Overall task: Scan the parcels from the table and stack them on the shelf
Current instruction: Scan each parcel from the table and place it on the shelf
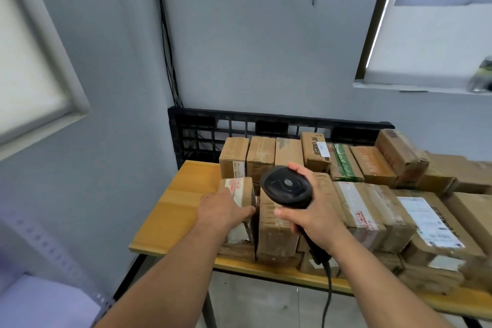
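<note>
2 hands share the work, and we judge the step in hand to be the scan of the small parcel (247, 192) at the near left end of the pile. The next move, as we judge it, calls for turning its label (234, 186) toward the window of the scanner (286, 186), then carrying the carton left to the shelf. Glare off the tape may spoil the read.

At the far left, low in the view, we see a blurred perforated metal upright (50, 245). It may belong to the shelf, but we cannot tell. Next comes the yellow wooden table (173, 208). The left hand (222, 212) grips the small parcel, thumb across its near face, the other fingers hidden on its far side. This small parcel is a brown carton under clear tape, its pale label printed in red on top. It stands on other cartons and touches the taller box (277, 229) to its right. Above that taller box hovers the black scanner, its cord hanging past the table edge. The right hand (316, 214) is wrapped round the scanner's handle. Further right the other parcels (372, 205) lie packed in rows, with a black pallet (202, 125) on edge behind them against the wall.
</note>
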The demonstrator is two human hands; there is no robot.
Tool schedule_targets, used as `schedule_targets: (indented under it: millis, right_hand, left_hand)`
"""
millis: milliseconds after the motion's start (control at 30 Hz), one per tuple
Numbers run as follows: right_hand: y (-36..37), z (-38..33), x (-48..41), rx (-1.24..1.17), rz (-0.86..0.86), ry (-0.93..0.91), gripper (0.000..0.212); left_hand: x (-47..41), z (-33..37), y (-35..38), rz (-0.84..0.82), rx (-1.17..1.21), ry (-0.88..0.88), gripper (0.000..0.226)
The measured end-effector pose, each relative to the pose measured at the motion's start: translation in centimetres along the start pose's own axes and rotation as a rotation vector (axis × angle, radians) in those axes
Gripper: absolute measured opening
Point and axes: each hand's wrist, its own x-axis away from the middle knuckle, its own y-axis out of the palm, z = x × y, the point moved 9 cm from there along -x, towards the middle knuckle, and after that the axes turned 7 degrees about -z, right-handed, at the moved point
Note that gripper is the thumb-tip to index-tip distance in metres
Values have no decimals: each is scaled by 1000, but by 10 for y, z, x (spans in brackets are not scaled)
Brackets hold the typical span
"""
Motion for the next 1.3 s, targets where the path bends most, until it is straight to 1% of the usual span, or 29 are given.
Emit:
schedule_targets:
  millis: [100, 233, 333, 433, 600, 800, 1033, 1300]
  right_hand:
    - [0, -2, 2, -7, 3, 16, 86]
    - [1, -7, 3, 5, 9, 12, 85]
    - [5, -11, 4, -52, -15, -9, 85]
    - [12, -19, 6, -130, -50, -24, 88]
    - [27, -39, 9, -239, -141, -75, 88]
    - [48, -62, 23, -322, -278, -95, 88]
    - [55, -65, 44, -317, -360, -104, 88]
    - [51, -60, 65, -340, -395, -89, 86]
  left_hand:
    - [1, -11, -2, -44, 125, -15, 82]
    - [10, -40, 0, -122, 587, -27, 86]
    - [20, -53, -6, -84, 842, 36, 88]
    - [31, -66, -13, 11, 999, 114, 102]
    - [55, -77, -28, 158, 1003, 176, 109]
    - [83, -79, -38, 251, 1027, 217, 109]
    - [112, -88, -35, 334, 1011, 135, 109]
    - [141, -88, -26, 388, 950, 65, 110]
